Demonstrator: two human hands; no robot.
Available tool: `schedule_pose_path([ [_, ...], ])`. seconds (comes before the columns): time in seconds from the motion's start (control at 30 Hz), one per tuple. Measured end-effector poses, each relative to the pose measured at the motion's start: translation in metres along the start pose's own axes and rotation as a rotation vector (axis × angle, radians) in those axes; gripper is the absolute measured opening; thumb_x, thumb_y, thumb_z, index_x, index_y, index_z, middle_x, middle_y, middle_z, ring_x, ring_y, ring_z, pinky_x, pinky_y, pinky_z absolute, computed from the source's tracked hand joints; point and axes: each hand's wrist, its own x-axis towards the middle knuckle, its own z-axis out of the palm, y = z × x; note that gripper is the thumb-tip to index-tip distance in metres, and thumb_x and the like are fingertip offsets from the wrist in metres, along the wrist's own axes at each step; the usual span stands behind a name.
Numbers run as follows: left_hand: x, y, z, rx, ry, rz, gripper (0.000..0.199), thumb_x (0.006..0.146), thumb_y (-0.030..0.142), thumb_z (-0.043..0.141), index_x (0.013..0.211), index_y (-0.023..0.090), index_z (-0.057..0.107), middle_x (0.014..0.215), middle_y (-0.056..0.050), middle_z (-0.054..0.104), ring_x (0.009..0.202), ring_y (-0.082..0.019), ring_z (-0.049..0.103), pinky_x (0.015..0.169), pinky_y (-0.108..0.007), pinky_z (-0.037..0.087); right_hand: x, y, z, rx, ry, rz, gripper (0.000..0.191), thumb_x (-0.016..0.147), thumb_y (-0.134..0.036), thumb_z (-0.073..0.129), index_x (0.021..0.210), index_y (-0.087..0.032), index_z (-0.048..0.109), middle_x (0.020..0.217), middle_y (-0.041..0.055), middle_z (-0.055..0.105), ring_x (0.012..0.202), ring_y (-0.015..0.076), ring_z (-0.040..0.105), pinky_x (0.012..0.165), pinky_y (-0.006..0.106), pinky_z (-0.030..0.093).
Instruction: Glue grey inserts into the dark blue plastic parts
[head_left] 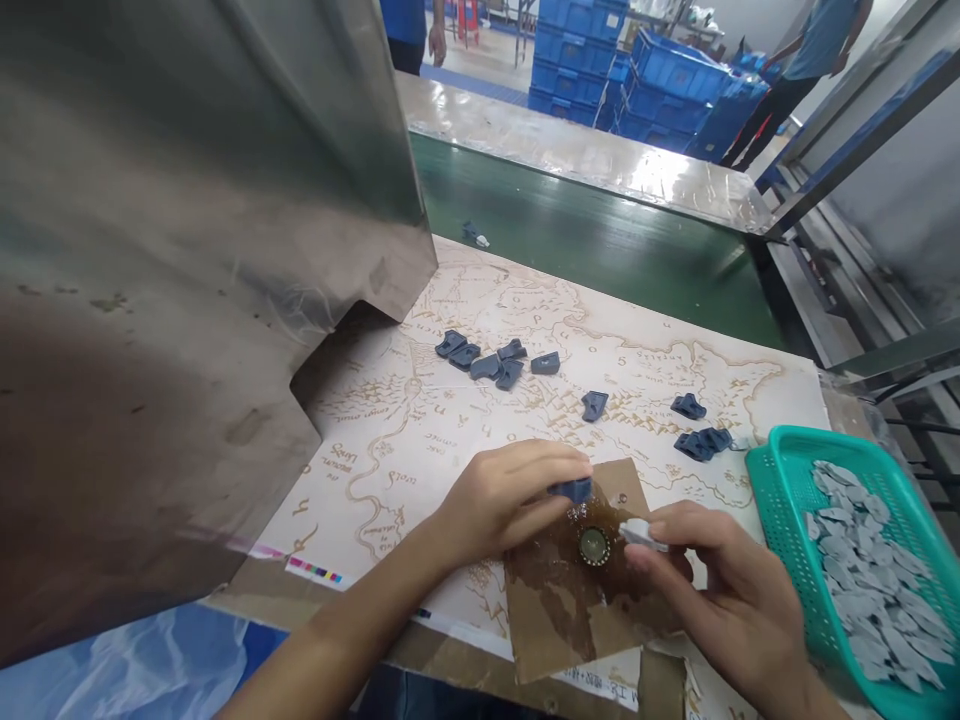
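left hand [510, 503] pinches blue piece [571, 490], axis level | right hand [720, 580] pinches pale piece [641, 535], tip leftward

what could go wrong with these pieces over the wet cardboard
The blue piece in the left hand and the grey piece in the right hand are close above the brown wet patch on the cardboard, so either might pick up a smear. A knock to the bottle cap could also spread the liquid toward the mat.
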Motion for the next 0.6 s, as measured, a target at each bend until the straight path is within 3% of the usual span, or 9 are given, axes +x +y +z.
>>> schedule_pose_path([
  [0.1, -0.002, 0.001, 0.005, 0.044, 0.061, 0.101, 0.013, 0.089, 0.013, 0.05, 0.097, 0.013, 0.06, 0.092, -0.011, 0.071, 0.088, -0.014, 0.067, 0.075, -0.023, 0.056, 0.0, -0.006, 0.006, 0.131, 0.172, -0.034, 0.013, 0.082, -0.02, 0.065, 0.083, -0.024, 0.053, 0.072, -0.0011, 0.066, 0.051, 0.0104, 0.061, 0.044, 0.018, 0.05],
  [0.23, -0.004, 0.002, 0.008, 0.102, 0.146, 0.157, 0.012, 0.088, 0.015, 0.052, 0.097, 0.012, 0.06, 0.089, -0.01, 0.07, 0.087, -0.014, 0.066, 0.073, -0.023, 0.056, 0.0, -0.008, 0.012, 0.124, 0.16, -0.074, 0.019, 0.078, -0.013, 0.067, 0.086, -0.025, 0.055, 0.072, -0.0008, 0.068, 0.056, 0.0128, 0.066, 0.047, 0.019, 0.054],
  [0.6, -0.005, 0.002, 0.008, 0.11, 0.116, 0.158, 0.014, 0.089, 0.013, 0.053, 0.101, 0.011, 0.061, 0.092, -0.01, 0.069, 0.09, -0.014, 0.064, 0.075, -0.024, 0.056, 0.002, -0.008, 0.014, -0.006, 0.135, -0.167, 0.013, 0.081, -0.013, 0.065, 0.084, -0.021, 0.054, 0.072, 0.002, 0.069, 0.061, 0.0131, 0.069, 0.051, 0.016, 0.055],
])
